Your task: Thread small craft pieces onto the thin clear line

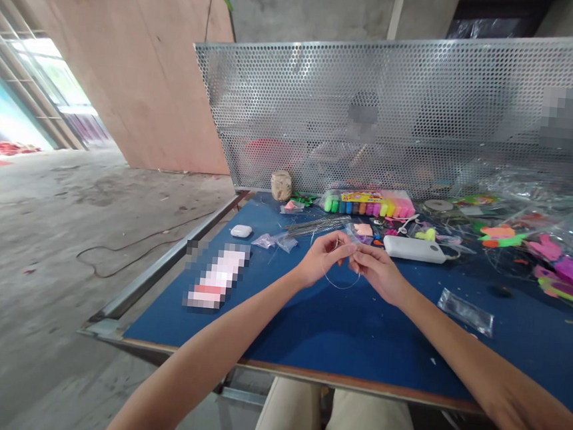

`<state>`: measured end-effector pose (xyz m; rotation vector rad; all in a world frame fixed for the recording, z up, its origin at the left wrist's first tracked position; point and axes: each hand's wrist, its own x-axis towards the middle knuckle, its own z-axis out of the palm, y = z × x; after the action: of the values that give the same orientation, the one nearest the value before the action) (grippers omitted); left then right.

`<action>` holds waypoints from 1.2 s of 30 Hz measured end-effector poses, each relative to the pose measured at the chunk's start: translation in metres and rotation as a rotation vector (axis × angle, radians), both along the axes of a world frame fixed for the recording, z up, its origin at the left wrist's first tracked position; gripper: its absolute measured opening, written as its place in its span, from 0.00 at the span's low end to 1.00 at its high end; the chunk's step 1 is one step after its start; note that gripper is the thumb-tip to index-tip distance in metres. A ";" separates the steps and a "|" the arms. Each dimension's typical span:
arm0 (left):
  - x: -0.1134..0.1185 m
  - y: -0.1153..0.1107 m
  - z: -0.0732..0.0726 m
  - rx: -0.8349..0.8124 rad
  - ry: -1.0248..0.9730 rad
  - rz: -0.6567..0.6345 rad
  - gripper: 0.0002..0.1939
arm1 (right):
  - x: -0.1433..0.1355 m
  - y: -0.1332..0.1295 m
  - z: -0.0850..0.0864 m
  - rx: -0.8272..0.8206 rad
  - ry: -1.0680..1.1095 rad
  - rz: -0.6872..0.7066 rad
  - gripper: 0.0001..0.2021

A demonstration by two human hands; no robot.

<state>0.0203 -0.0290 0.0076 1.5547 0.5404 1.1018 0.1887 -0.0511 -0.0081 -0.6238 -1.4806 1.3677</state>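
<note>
My left hand [327, 257] and my right hand [376, 268] meet over the middle of the blue table [346, 334], fingertips almost touching. Both are pinched on a thin wire [341, 287], which hangs in a loop below the fingers. Whatever else may be between the fingertips is too small to make out. Just behind my left hand lies a bundle of thin metal wires [315, 227]. A white power bank [414, 249] rests close behind my right hand.
On the left are a white earphone case [241, 231] and a blurred-out flat item [218, 276]. A box of coloured clay [370, 203] stands before the perforated metal panel [325, 111]. Colourful pieces [569, 274] and plastic bags crowd the right. A clear packet [466, 313] lies near my right forearm.
</note>
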 end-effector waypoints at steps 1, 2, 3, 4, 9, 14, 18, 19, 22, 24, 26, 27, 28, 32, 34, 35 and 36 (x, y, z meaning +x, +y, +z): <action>0.001 -0.002 0.000 0.016 -0.010 0.010 0.16 | 0.000 0.000 -0.001 0.019 -0.024 -0.004 0.10; 0.002 -0.004 -0.001 0.029 -0.018 0.019 0.16 | 0.000 0.000 -0.002 0.049 -0.060 -0.018 0.10; 0.003 -0.006 -0.001 0.042 -0.021 0.029 0.15 | 0.000 0.000 -0.003 0.087 -0.108 -0.036 0.11; 0.004 -0.008 -0.001 0.053 -0.015 0.037 0.15 | -0.001 0.000 -0.004 0.130 -0.161 -0.054 0.11; 0.001 -0.012 0.001 0.143 0.088 0.079 0.14 | -0.002 -0.005 -0.004 0.303 -0.321 -0.083 0.15; -0.007 -0.008 0.000 0.412 0.189 0.224 0.10 | -0.003 -0.010 0.002 0.350 -0.352 -0.097 0.15; -0.008 -0.007 -0.001 0.522 0.173 0.268 0.09 | -0.004 -0.011 0.005 0.376 -0.357 -0.105 0.14; -0.007 -0.008 0.000 0.531 0.168 0.272 0.10 | -0.004 -0.011 0.005 0.379 -0.353 -0.109 0.14; -0.006 -0.009 0.002 0.548 0.168 0.281 0.10 | -0.003 -0.011 0.004 0.367 -0.317 -0.112 0.14; -0.006 -0.010 0.004 0.571 0.198 0.262 0.10 | -0.003 -0.010 0.002 0.345 -0.281 -0.107 0.13; -0.009 -0.008 0.006 0.617 0.236 0.227 0.10 | -0.002 -0.009 0.001 0.319 -0.257 -0.098 0.12; -0.011 -0.007 0.007 0.647 0.257 0.209 0.11 | -0.002 -0.008 0.000 0.304 -0.249 -0.092 0.11; -0.013 -0.005 0.008 0.680 0.278 0.193 0.12 | -0.001 -0.007 0.000 0.289 -0.239 -0.087 0.11; -0.024 0.007 0.009 0.774 0.374 0.123 0.16 | 0.002 -0.003 -0.003 0.209 -0.131 -0.059 0.09; -0.027 0.011 0.009 0.773 0.384 0.112 0.16 | 0.004 -0.001 -0.004 0.177 -0.087 -0.035 0.09; -0.028 0.012 0.009 0.766 0.375 0.114 0.15 | 0.006 0.000 -0.005 0.167 -0.081 -0.026 0.08; -0.028 0.012 0.009 0.752 0.358 0.119 0.15 | 0.007 0.002 -0.005 0.163 -0.084 -0.022 0.08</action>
<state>-0.0075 -0.0174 0.0163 2.4308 0.4817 1.1931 0.1954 -0.0493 -0.0135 -0.5970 -1.6292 1.2023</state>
